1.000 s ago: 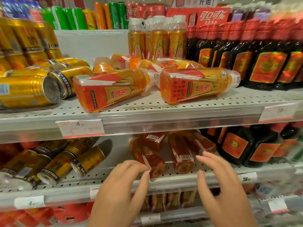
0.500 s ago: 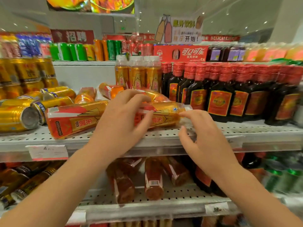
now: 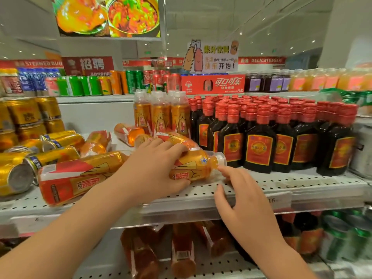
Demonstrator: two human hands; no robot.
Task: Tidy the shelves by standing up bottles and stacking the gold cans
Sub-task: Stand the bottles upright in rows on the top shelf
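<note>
Our left hand (image 3: 155,172) wraps the orange bottle (image 3: 193,166), lying sideways on the shelf (image 3: 281,184) front. Right hand (image 3: 243,200) fingers apart, index just beside its cap. Gold cans (image 3: 56,157) lie toppled at left.

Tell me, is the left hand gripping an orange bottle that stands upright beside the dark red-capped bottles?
Not upright. The head view shows the orange bottle that the left hand grips lying on its side beside the dark red-capped bottles.
</note>
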